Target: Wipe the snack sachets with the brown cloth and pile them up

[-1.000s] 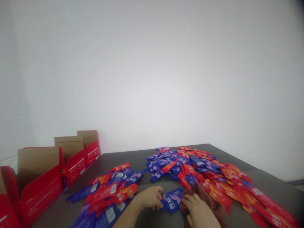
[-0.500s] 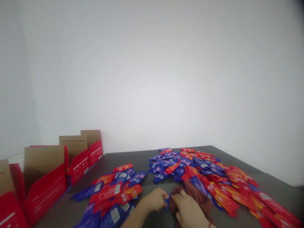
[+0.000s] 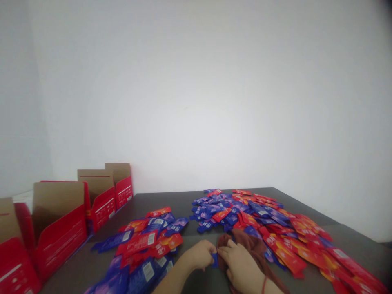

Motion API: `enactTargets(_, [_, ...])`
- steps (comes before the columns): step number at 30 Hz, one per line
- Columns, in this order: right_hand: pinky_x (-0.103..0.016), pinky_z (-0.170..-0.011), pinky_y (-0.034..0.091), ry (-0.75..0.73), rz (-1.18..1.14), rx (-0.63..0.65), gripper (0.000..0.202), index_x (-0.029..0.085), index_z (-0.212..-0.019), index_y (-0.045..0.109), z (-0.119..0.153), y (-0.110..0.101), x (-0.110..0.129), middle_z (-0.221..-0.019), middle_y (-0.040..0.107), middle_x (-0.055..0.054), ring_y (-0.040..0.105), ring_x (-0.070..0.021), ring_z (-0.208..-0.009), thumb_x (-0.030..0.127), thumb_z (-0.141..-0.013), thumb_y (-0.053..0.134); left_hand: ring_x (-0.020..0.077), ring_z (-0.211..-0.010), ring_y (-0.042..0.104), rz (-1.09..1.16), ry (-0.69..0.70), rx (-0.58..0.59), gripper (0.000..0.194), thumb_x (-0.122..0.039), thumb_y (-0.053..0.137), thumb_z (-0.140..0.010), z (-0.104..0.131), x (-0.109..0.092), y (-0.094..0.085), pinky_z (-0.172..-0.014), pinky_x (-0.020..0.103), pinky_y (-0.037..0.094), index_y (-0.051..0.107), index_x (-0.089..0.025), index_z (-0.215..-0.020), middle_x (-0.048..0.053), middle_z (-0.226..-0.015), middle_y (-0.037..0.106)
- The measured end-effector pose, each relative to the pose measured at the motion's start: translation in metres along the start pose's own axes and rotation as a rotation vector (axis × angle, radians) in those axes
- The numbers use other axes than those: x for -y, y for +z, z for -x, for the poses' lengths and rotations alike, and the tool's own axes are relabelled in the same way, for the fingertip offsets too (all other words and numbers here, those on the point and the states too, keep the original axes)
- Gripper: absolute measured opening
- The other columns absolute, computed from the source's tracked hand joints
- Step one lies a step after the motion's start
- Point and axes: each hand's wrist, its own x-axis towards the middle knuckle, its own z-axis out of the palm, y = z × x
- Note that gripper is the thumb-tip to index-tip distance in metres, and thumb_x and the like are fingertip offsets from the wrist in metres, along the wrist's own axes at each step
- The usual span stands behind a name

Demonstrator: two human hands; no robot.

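Note:
Low in the middle, my left hand [image 3: 201,255] is closed on one end of a blue sachet [image 3: 215,260], only a small part of which shows. My right hand [image 3: 240,263] presses a crumpled brown cloth [image 3: 255,244] down beside it, fingers resting on the fabric. The cloth's edge meets the sachet, and I cannot see how far the sachet runs under it. To the left of my hands lies a pile of red and blue sachets [image 3: 139,243]. A larger mixed heap of sachets [image 3: 245,212] spreads behind and to the right of the cloth.
Several red cardboard boxes [image 3: 61,241] stand in a row along the left side with their brown flaps raised. All the sachets lie on a dark table [image 3: 171,200]. Its far edge runs close to a white wall [image 3: 199,102].
The brown cloth, under my right hand, has shifted slightly and bunches differently. My left hand stays on the blue sachet, barely moved. The view has tilted a little.

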Motion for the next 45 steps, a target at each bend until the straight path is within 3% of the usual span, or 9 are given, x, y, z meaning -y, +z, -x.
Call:
enactTargets(5, [-0.033,-0.091,0.039,0.009,-0.021,0.005,0.054,0.026,-0.114,0.066,0.025,0.006,-0.025,-0.115,0.068,-0.002,0.055,-0.0229,-0.107,0.012,-0.065,0.048,0.0088,-0.042,0.043,-0.005,-0.008,0.005,0.015,-0.006,0.052,-0.062,0.001,0.0,-0.001,-0.046,0.018,0.038,0.06,-0.018,-0.067,-0.008,-0.048,0.044])
enactTargets(11, [-0.045,-0.092,0.04,0.277,0.223,-0.054,0.052,0.009,-0.12,0.063,0.012,0.015,-0.035,-0.124,0.063,-0.018,0.052,-0.0325,-0.115,0.006,-0.073,0.042,0.0091,-0.042,0.044,-0.004,-0.023,-0.005,0.019,-0.005,0.051,-0.06,-0.001,-0.003,0.0,-0.046,0.018,0.038,0.063,-0.018,-0.068,-0.008,-0.048,0.045])
enactTargets(16, [-0.04,-0.09,0.041,0.132,0.209,-0.001,0.04,0.014,-0.107,0.068,-0.009,0.009,-0.007,-0.112,0.069,-0.012,0.055,-0.0284,-0.109,0.006,-0.077,0.043,0.0083,-0.04,0.04,0.005,-0.009,0.006,0.014,-0.004,0.051,-0.059,0.001,-0.003,-0.002,-0.043,0.018,0.037,0.056,-0.017,-0.059,-0.008,-0.045,0.041])
enactTargets(21, [-0.039,-0.093,0.041,-0.057,0.098,0.084,0.047,0.024,-0.116,0.065,0.009,0.016,-0.012,-0.121,0.066,-0.003,0.054,-0.0268,-0.112,0.014,-0.072,0.052,0.008,-0.041,0.041,0.023,-0.019,0.02,0.012,-0.008,0.054,-0.062,0.001,-0.002,-0.003,-0.043,0.017,0.039,0.059,-0.018,-0.062,-0.008,-0.047,0.043])
enactTargets(26, [-0.043,-0.09,0.043,0.17,0.176,0.017,0.055,0.025,-0.12,0.064,0.023,0.016,-0.038,-0.127,0.063,-0.007,0.052,-0.0303,-0.117,0.007,-0.071,0.046,0.0101,-0.043,0.043,0.025,-0.036,0.004,0.014,-0.006,0.053,-0.059,0.0,-0.002,-0.003,-0.046,0.02,0.04,0.06,-0.018,-0.059,-0.007,-0.047,0.045])
enactTargets(30, [-0.044,-0.088,0.043,0.277,0.21,-0.061,0.041,0.016,-0.104,0.069,0.004,0.006,-0.031,-0.112,0.067,-0.017,0.057,-0.0319,-0.108,0.007,-0.078,0.039,0.0092,-0.041,0.041,0.04,-0.043,-0.001,0.013,-0.005,0.053,-0.057,-0.003,-0.002,-0.002,-0.044,0.018,0.038,0.057,-0.018,-0.057,-0.008,-0.044,0.042])
enactTargets(37, [-0.034,-0.092,0.039,0.064,0.121,0.051,0.042,0.017,-0.106,0.067,-0.011,0.007,0.011,-0.112,0.068,-0.009,0.054,-0.0247,-0.109,0.009,-0.069,0.049,0.0087,-0.037,0.042,0.125,-0.05,0.031,0.012,-0.006,0.055,-0.06,-0.007,0.005,-0.003,-0.041,0.018,0.039,0.054,-0.017,-0.056,-0.008,-0.042,0.044])
enactTargets(41, [-0.033,-0.089,0.039,-0.068,0.096,0.096,0.051,0.022,-0.116,0.064,0.01,0.021,-0.009,-0.122,0.066,-0.004,0.052,-0.0251,-0.11,0.011,-0.068,0.049,0.0084,-0.038,0.047,0.218,-0.056,0.082,0.006,-0.01,0.061,-0.062,-0.012,0.011,-0.006,-0.04,0.017,0.042,0.06,-0.016,-0.063,-0.007,-0.044,0.051])
enactTargets(45, [-0.031,-0.085,0.04,-0.018,0.104,0.04,0.046,0.028,-0.11,0.067,0.023,0.027,-0.032,-0.115,0.069,0.0,0.053,-0.0238,-0.109,0.011,-0.074,0.044,0.0085,-0.038,0.05,0.287,-0.064,0.071,0.011,-0.009,0.063,-0.062,-0.019,0.014,-0.004,-0.04,0.016,0.042,0.058,-0.016,-0.069,-0.006,-0.045,0.053])
